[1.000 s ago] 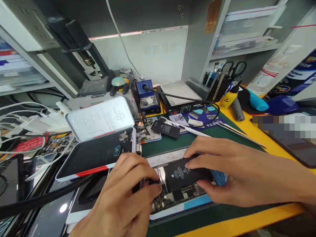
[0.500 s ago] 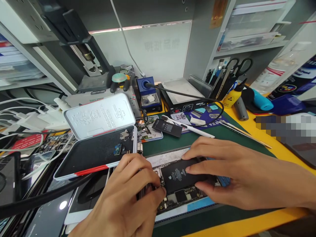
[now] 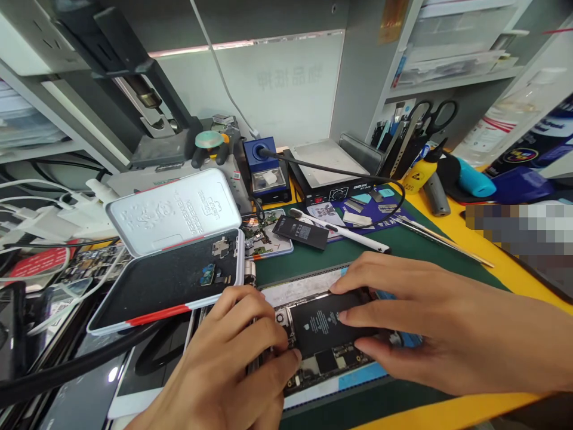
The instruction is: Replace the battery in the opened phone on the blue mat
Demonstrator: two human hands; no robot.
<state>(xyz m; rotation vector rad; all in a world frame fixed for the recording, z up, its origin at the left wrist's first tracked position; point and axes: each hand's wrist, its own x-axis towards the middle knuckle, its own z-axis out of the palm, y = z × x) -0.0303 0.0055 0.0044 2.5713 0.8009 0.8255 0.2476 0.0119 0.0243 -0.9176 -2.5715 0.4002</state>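
An opened smartphone lies across a work pad, with its circuit board and a lens ring showing. A flat black phone battery with white print rests in its frame. My right hand spans the phone from the right; a fingertip presses the battery, another finger touches the far edge and the thumb lies on the near side. My left hand is curled over the phone's left end, thumb and fingers drawn together. Whatever is between them is hidden.
Left stands an open hinged case holding small parts. Behind the phone lie another battery, a white pen-like tool and tweezers. A soldering station, yellow bottle and black cable surround the green mat.
The shiny strip beside the battery is no longer seen, and the lens ring now shows there. My left fingertips shifted slightly toward the near side. My right hand stays on the phone.
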